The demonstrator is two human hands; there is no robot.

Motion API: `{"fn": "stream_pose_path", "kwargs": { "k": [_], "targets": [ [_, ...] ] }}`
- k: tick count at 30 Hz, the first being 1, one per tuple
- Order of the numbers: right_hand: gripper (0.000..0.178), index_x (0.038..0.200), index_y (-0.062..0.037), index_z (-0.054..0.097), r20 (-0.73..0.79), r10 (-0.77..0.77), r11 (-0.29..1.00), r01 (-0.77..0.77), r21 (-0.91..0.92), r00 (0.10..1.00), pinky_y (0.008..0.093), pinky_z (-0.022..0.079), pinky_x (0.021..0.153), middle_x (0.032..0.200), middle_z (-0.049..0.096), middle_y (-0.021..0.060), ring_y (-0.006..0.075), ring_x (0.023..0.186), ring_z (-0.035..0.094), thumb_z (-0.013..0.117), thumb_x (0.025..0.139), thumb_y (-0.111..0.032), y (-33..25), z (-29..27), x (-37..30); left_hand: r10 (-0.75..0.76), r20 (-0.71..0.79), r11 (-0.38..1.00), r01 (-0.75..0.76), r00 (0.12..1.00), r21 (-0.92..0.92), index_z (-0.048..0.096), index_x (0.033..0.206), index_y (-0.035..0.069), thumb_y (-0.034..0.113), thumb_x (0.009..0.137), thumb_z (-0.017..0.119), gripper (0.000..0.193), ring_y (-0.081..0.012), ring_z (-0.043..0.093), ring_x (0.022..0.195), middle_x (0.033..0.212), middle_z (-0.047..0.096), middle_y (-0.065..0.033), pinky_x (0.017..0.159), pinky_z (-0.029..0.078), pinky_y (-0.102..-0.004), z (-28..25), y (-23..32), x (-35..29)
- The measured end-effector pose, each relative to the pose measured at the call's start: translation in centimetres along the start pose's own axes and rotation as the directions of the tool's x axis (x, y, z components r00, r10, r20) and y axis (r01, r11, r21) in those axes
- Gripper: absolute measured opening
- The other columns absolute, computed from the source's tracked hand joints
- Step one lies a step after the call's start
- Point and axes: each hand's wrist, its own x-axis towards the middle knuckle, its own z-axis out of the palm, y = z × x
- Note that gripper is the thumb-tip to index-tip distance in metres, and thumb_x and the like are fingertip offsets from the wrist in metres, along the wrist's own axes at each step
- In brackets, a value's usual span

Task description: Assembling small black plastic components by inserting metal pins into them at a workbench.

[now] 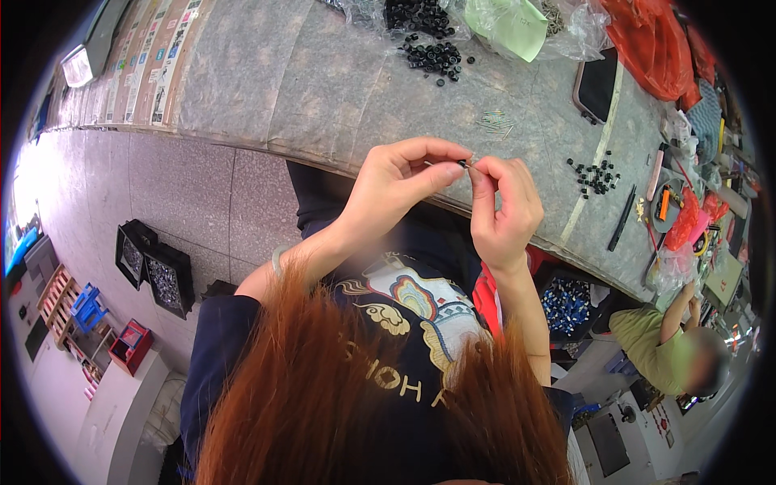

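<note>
Just over the table's near edge, both my hands meet at the fingertips. My left hand is closed, pinching a small black part between thumb and forefinger. My right hand pinches at the same spot; a thin, pin-like sliver seems to lie between its fingertips, too small to make out surely. Beyond the hands a little heap of thin metal pins lies on the grey tabletop. Right of them are scattered small black parts.
Black ring-like caps are heaped at the far side, beside a plastic bag with a green paper. A dark phone and black tweezers lie to the right. Below sits a bin of blue parts. Another person works at right.
</note>
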Motion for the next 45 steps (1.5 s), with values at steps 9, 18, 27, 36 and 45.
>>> {"fn": "stream_pose_path", "kwargs": {
  "k": [9,18,27,36,45],
  "targets": [
    [0.008,0.075,-0.0016,0.053,-0.002,0.009,1.0,-0.009,0.005,1.0,0.0312,0.038,0.051,0.066,0.053,0.0093,0.0244,0.057,0.049,0.055,0.069,0.004,0.1,0.1,0.0,0.109,-0.035,0.994,-0.11,0.993,-0.016,0.059,0.097,-0.001,0.001,0.079,0.055,0.019,-0.0087,0.053,0.086,0.091,0.06,-0.0047,0.076,0.043,-0.0214,0.3,-0.6,0.1],
    [0.008,0.075,-0.0015,0.053,-0.015,0.031,0.999,-0.031,0.035,0.999,0.0317,0.038,0.051,0.065,0.052,0.0094,0.0249,0.057,0.049,0.055,0.069,0.004,0.2,0.3,0.0,0.127,-0.144,0.989,-0.135,0.981,-0.052,0.059,0.096,-0.001,0.001,0.079,0.055,0.018,-0.0088,0.054,0.083,0.09,0.06,-0.0045,0.074,0.044,-0.0219,0.7,-0.2,0.2],
    [0.009,0.076,-0.0016,0.053,0.002,0.002,0.999,-0.002,0.041,1.0,0.0317,0.039,0.052,0.066,0.054,0.0094,0.0248,0.057,0.049,0.055,0.069,0.004,0.1,0.3,0.2,0.029,-0.007,1.0,-0.029,1.0,0.009,0.058,0.096,-0.003,0.0,0.079,0.054,0.018,-0.0093,0.055,0.085,0.093,0.06,-0.0063,0.076,0.044,-0.0217,0.2,0.0,0.2],
    [0.009,0.075,-0.0017,0.053,0.007,-0.038,0.999,0.038,0.018,0.999,0.0316,0.039,0.052,0.066,0.053,0.009,0.0244,0.058,0.049,0.056,0.069,0.003,0.1,0.1,0.2,-0.022,-0.038,0.997,0.019,0.999,-0.076,0.056,0.099,-0.003,-0.002,0.078,0.054,0.021,-0.0117,0.057,0.082,0.091,0.059,-0.0082,0.074,0.046,-0.0233,-0.2,-0.4,0.3],
    [0.009,0.076,-0.0021,0.054,-0.002,-0.04,0.999,0.04,-0.006,0.999,0.0316,0.039,0.051,0.066,0.053,0.0089,0.0243,0.058,0.049,0.056,0.069,0.004,-0.2,-0.4,0.2,-0.039,-0.027,0.992,0.035,0.999,-0.125,0.055,0.095,-0.003,-0.001,0.078,0.055,0.017,-0.0135,0.058,0.081,0.088,0.059,-0.0087,0.072,0.047,-0.0234,-0.4,-0.7,0.1]
  ]
}}
